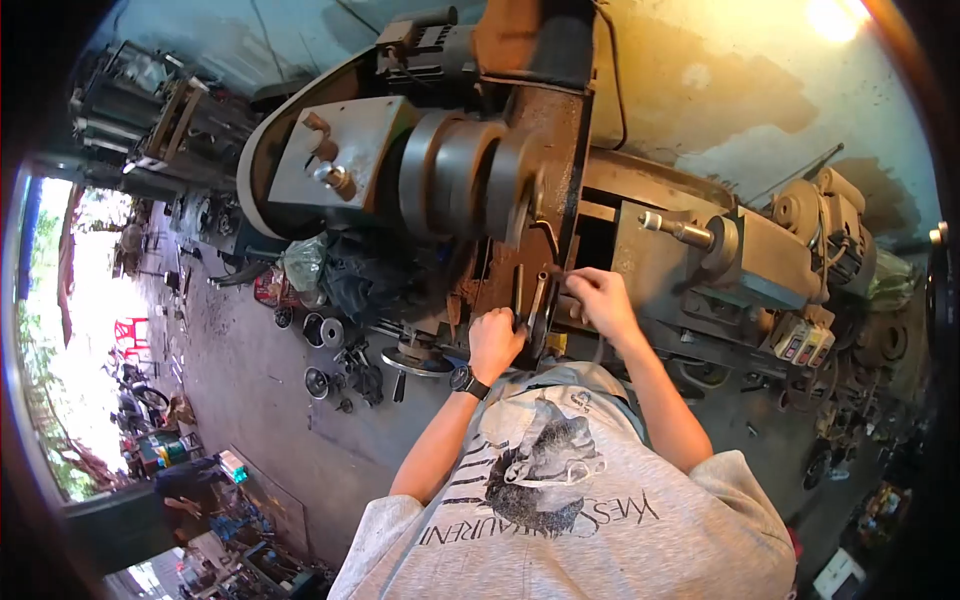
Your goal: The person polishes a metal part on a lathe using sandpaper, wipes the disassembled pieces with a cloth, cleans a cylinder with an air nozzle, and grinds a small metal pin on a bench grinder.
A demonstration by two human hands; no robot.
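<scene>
Head view: ring wrench point(537, 302) over brown surface point(500, 275) between hands, long axis running away from wearer, ring end toward machine drum point(462, 180). Slim, greyish metal; dark rod point(518, 288) alongside, near parallel. Left hand point(495, 345) curled at rod's near end, right hand point(602, 302) bunched near ring; I can't tell whether either grips anything.

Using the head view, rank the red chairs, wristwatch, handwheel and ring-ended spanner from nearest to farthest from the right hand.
From the right hand:
1. Ring-ended spanner, just to its left.
2. Wristwatch, lower left.
3. Handwheel, left of the wristwatch.
4. Red chairs, far left in the background.
</scene>
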